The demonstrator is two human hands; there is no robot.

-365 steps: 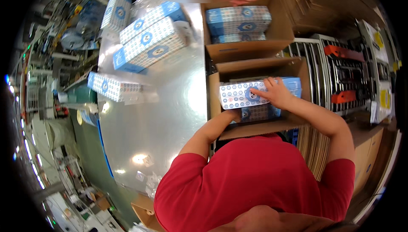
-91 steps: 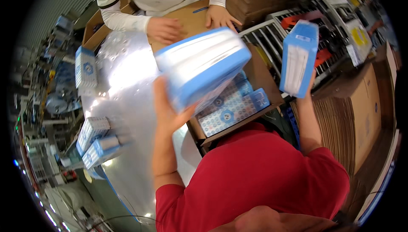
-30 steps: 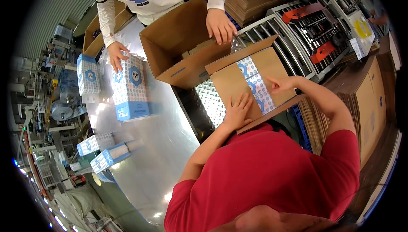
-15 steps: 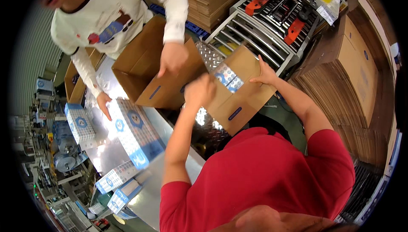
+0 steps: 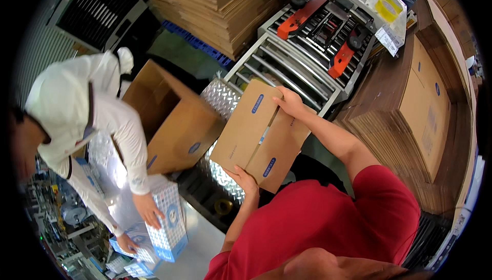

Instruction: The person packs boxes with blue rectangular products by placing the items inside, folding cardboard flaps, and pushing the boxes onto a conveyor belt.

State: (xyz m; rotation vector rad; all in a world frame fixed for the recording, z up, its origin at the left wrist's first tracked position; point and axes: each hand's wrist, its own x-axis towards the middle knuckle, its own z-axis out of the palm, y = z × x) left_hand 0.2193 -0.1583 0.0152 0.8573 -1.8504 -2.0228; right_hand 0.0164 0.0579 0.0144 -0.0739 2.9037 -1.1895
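In front of me a brown cardboard box [image 5: 241, 126] has its two long top flaps folded down, with a narrow slit between them. A strip of blue and white shows through the slit. My left hand [image 5: 244, 181] grips the box's near left end, thumb up on the flap edge. At the opposite end my right hand [image 5: 290, 101] holds the box, its fingers over the flap by the seam. The box rests at the end of a roller conveyor [image 5: 287, 65], over a diamond-plate metal surface [image 5: 221, 95].
A co-worker in white handles blue-and-white patterned boxes [image 5: 168, 218] on a metal table [image 5: 202, 229] at left. Beside my box stands a bigger open carton [image 5: 179, 131]. Flattened cardboard is stacked at right [image 5: 389, 100] and at the back [image 5: 220, 8]. Orange guides [image 5: 302, 18] flank the conveyor.
Both flaps of my box have come down over the patterned contents. My left hand has moved to the near end. The co-worker has leaned left, taking both hands to the patterned boxes.
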